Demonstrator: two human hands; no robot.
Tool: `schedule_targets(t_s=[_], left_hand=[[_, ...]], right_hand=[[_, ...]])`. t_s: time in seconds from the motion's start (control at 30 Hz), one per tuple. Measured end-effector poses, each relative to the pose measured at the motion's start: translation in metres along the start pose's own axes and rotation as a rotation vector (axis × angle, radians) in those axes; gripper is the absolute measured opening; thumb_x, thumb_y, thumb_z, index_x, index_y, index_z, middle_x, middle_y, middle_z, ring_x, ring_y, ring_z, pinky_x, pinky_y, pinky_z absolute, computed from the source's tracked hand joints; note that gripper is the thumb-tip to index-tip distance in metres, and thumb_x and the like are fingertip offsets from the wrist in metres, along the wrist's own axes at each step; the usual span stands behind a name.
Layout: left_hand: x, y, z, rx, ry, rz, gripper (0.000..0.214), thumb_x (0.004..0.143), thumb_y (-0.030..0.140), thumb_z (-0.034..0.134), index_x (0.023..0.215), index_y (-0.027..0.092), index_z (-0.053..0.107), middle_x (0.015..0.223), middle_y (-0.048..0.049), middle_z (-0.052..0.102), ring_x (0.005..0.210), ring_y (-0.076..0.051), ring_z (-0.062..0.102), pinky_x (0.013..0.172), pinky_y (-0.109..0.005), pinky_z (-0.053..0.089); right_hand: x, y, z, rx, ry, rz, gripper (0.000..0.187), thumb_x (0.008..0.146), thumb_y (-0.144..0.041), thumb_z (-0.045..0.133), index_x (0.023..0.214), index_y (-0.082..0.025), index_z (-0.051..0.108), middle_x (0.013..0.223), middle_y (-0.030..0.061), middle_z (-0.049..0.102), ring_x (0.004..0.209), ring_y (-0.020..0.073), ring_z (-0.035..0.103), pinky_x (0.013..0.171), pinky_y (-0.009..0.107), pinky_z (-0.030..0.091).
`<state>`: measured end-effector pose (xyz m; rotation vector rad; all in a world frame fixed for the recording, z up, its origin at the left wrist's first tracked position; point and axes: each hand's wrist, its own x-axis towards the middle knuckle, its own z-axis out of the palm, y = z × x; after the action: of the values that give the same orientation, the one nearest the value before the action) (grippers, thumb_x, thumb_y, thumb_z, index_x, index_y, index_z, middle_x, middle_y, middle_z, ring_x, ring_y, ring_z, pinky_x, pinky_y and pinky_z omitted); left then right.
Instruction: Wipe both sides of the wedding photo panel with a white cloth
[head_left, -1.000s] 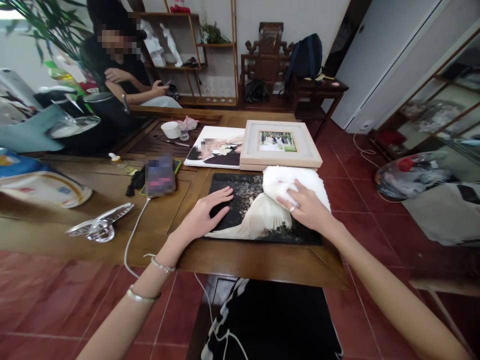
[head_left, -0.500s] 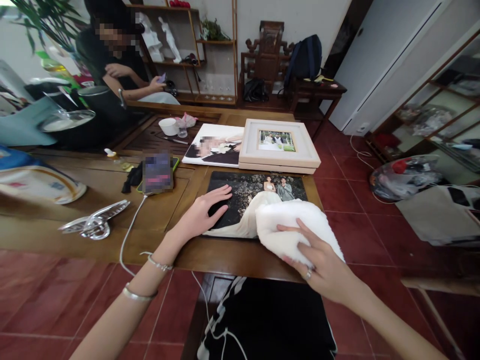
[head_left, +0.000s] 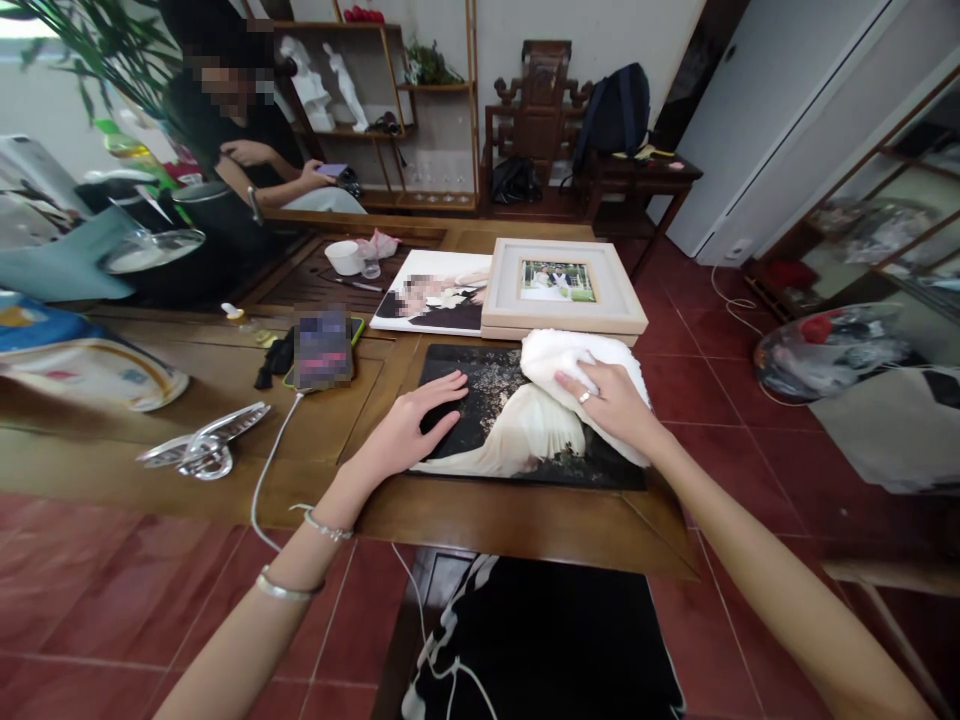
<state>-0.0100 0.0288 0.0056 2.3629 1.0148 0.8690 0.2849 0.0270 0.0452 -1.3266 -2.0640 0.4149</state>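
A dark wedding photo panel [head_left: 517, 435] lies flat on the wooden table in front of me. My left hand [head_left: 412, 420] rests on its left edge, fingers stretched out and apart, holding nothing. In my right hand [head_left: 611, 400] is a fluffy white cloth [head_left: 555, 350], pressed onto the upper right part of the panel. The cloth covers the couple's upper bodies in the picture; the long pale dress still shows. Just behind the panel stands a light wooden picture frame [head_left: 630, 290] with a small photo, beside a white-edged photo print [head_left: 431, 300].
Left of the panel lie a phone [head_left: 322, 350] on a white cable and a silver hair claw clip [head_left: 206, 440]. A blue-and-white package [head_left: 82, 360] sits at the far left, a white cup [head_left: 343, 257] farther back. Across the table a person [head_left: 247, 150] is seated, holding a phone.
My right hand has pushed the cloth away from me, from the panel's lower right to its upper right, uncovering the lower part. My left hand stays in place on the panel.
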Motion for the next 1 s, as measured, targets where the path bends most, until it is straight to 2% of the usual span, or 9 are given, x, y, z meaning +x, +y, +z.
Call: schedule_targets(t_s=[0.2,0.3,0.4,0.53,0.6,0.7,0.8,0.9,1.0], left_hand=[[0.000,-0.001,0.001,0.003,0.003,0.006,0.034,0.092,0.028,0.053,0.122,0.015,0.063,0.136,-0.0122,0.056,0.132,-0.025,0.046,0.112,-0.045,0.037],[0.000,-0.001,0.001,0.001,0.011,0.012,0.034,0.091,0.028,0.053,0.121,0.015,0.063,0.135,-0.0125,0.057,0.132,-0.026,0.047,0.112,-0.044,0.037],[0.000,-0.001,0.001,-0.004,0.010,0.011,0.034,0.091,0.028,0.053,0.121,0.016,0.064,0.135,-0.0122,0.057,0.131,-0.026,0.047,0.112,-0.045,0.037],[-0.001,-0.002,0.001,0.010,0.006,0.018,0.034,0.092,0.028,0.053,0.123,0.017,0.062,0.136,-0.0111,0.056,0.131,-0.026,0.047,0.112,-0.046,0.037],[-0.001,-0.002,0.001,0.018,0.006,0.021,0.034,0.092,0.028,0.053,0.123,0.017,0.062,0.136,-0.0112,0.056,0.131,-0.026,0.047,0.111,-0.046,0.037],[-0.001,-0.001,0.001,0.023,0.008,0.023,0.034,0.092,0.028,0.052,0.122,0.016,0.062,0.135,-0.0115,0.057,0.131,-0.026,0.047,0.111,-0.046,0.038],[0.000,0.000,0.001,0.028,0.008,0.021,0.034,0.092,0.028,0.052,0.122,0.016,0.063,0.135,-0.0121,0.057,0.131,-0.026,0.047,0.111,-0.047,0.038],[0.000,0.001,0.001,0.027,0.007,0.012,0.034,0.092,0.028,0.052,0.122,0.016,0.063,0.135,-0.0124,0.057,0.131,-0.026,0.048,0.110,-0.047,0.039],[0.000,0.002,0.000,0.021,0.006,0.009,0.034,0.092,0.027,0.051,0.122,0.015,0.063,0.135,-0.0129,0.057,0.131,-0.026,0.048,0.110,-0.046,0.039]], right_hand=[[-0.047,-0.031,-0.002,0.011,-0.034,0.050,0.043,0.094,-0.042,0.044,0.059,-0.024,0.027,0.055,-0.0041,0.034,0.067,0.0198,0.057,0.099,0.044,0.042],[-0.077,-0.051,-0.006,-0.011,-0.098,0.055,0.039,0.094,-0.038,0.046,0.059,-0.024,0.035,0.059,-0.0005,0.048,0.085,0.0260,0.065,0.096,0.043,0.045],[-0.101,-0.067,-0.009,0.011,-0.168,0.007,0.031,0.094,-0.034,0.048,0.065,-0.023,0.049,0.084,0.0065,0.066,0.108,0.0283,0.062,0.103,0.042,0.040],[-0.113,-0.079,-0.009,0.056,-0.249,-0.056,0.020,0.093,-0.030,0.051,0.079,-0.020,0.061,0.114,0.0100,0.066,0.119,0.0260,0.056,0.114,0.044,0.026],[-0.108,-0.079,-0.007,0.081,-0.254,-0.061,0.021,0.093,-0.031,0.050,0.078,-0.020,0.060,0.113,0.0097,0.066,0.115,0.0254,0.059,0.115,0.045,0.025],[-0.088,-0.072,-0.001,0.088,-0.241,-0.001,0.033,0.094,-0.038,0.047,0.066,-0.022,0.052,0.083,0.0055,0.067,0.105,0.0268,0.062,0.106,0.045,0.037],[-0.058,-0.058,0.005,0.086,-0.198,0.031,0.041,0.094,-0.043,0.045,0.058,-0.024,0.039,0.055,-0.0016,0.047,0.082,0.0242,0.062,0.094,0.042,0.045],[-0.023,-0.044,0.013,0.117,-0.114,0.007,0.045,0.093,-0.043,0.045,0.056,-0.023,0.029,0.052,-0.0056,0.032,0.055,0.0147,0.047,0.090,0.040,0.045],[0.008,-0.033,0.023,0.121,-0.052,0.017,0.044,0.092,-0.043,0.045,0.055,-0.023,0.030,0.053,-0.0053,0.034,0.053,0.0125,0.039,0.085,0.039,0.045]])
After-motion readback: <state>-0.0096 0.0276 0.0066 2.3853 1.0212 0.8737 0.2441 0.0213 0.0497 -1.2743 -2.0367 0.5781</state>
